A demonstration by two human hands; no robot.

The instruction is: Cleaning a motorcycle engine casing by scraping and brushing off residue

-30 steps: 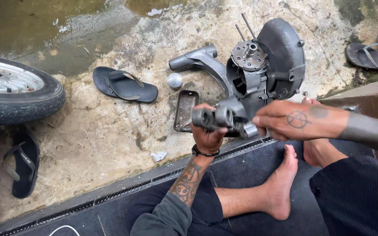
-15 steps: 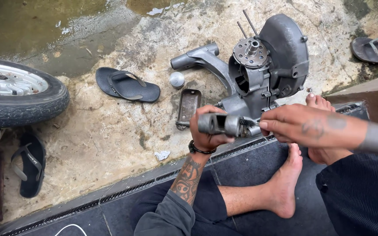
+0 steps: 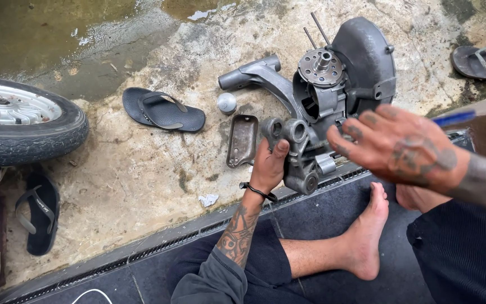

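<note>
My left hand [image 3: 268, 166] grips a grey cast-metal engine part [image 3: 296, 155] with round bores, holding it upright just in front of the scooter engine block [image 3: 344, 79]. My right hand [image 3: 395, 149] hovers to the right of the part, fingers spread and slightly blurred, with nothing clearly in it. A thin blue strip [image 3: 451, 118] shows beyond its back; I cannot tell what it is. The engine block stands on the concrete with two studs sticking up and a grey arm tube [image 3: 254, 70] pointing left.
A small metal cover [image 3: 242, 141] and a round cap [image 3: 226, 103] lie left of the part. A black flip-flop [image 3: 164, 110], a wheel with tyre [image 3: 23, 124], another sandal [image 3: 37, 211] and sandals at the top right [image 3: 479, 59] surround the spot. My bare foot [image 3: 369, 236] rests on the dark mat.
My right hand has let go of the metal part and lifted away with fingers spread. The left hand has turned the part more upright.
</note>
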